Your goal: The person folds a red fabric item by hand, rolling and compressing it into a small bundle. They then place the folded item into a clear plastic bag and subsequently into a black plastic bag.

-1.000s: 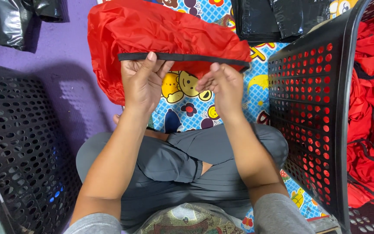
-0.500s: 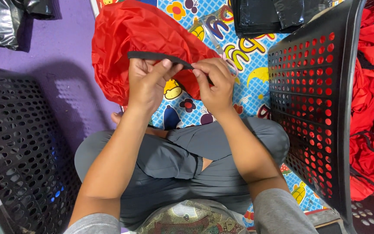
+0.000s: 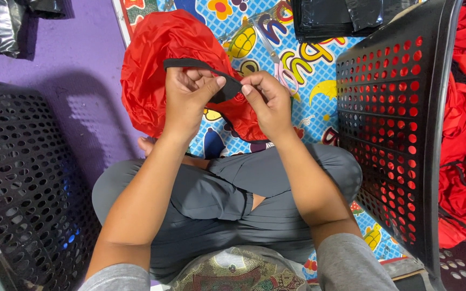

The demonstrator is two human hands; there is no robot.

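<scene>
While both hands (image 3: pixel 227 99) pinch it, the red bag's black band (image 3: pixel 190 63) runs left-right.

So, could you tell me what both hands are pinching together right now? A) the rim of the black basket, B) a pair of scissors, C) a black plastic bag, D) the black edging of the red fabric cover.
D: the left hand and right hand both pinch the black edging of the red fabric cover, held above the patterned mat, apart from the black basket.
</scene>
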